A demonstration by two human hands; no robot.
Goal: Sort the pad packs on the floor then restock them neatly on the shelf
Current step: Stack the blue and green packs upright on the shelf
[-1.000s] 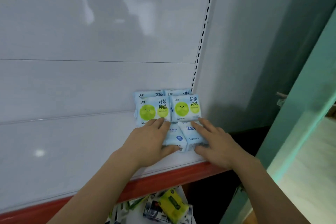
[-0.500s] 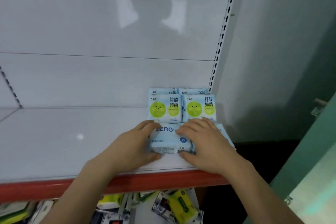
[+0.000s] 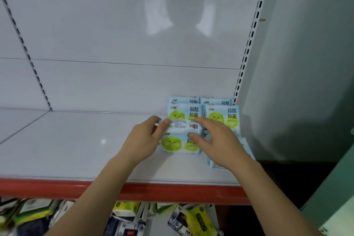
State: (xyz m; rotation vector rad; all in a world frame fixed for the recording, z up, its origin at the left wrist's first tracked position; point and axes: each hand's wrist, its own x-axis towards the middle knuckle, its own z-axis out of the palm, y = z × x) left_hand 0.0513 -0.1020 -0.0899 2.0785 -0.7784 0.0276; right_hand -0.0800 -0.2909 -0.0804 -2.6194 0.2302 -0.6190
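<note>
On the white shelf (image 3: 76, 149), right of its middle, worked with both hands on one blue-and-green pad pack (image 3: 178, 142). Left hand (image 3: 141, 140): grip clamped on the pack's left edge, fingers curled round it. Right hand (image 3: 216, 140): grip clamped too, thumb on the printed face, fingers over the top edge by the barcode. Held the pack just in front of the standing packs (image 3: 222, 119) at the shelf's right end; touching the front-left one or just short of it, could not tell which.

Judged the step in hand as seating this pack in front of that row. Needed a level set-down, printed face forward and upright like those behind. Needed the left edge brought in line with the row's left edge, then a gentle push back until flush. Called for light pressure only: soft wrapper, likely to buckle, and a hard shove could well topple the standing ones. Best to let go with one hand at a time, steadying with the other.

Could not make out whether held one pack or two: barcode panel above, green faces below, the seam between them blurred. Hid most of a pale pack (image 3: 213, 164) under the right wrist; print unreadable there. Saw only the top strips of the rear packs (image 3: 216, 101). Below the red shelf edge (image 3: 57, 188), glimpsed more packs on the floor (image 3: 197, 218), yellow and dark, blurred and cut off by the frame; number and kinds beyond telling.
</note>
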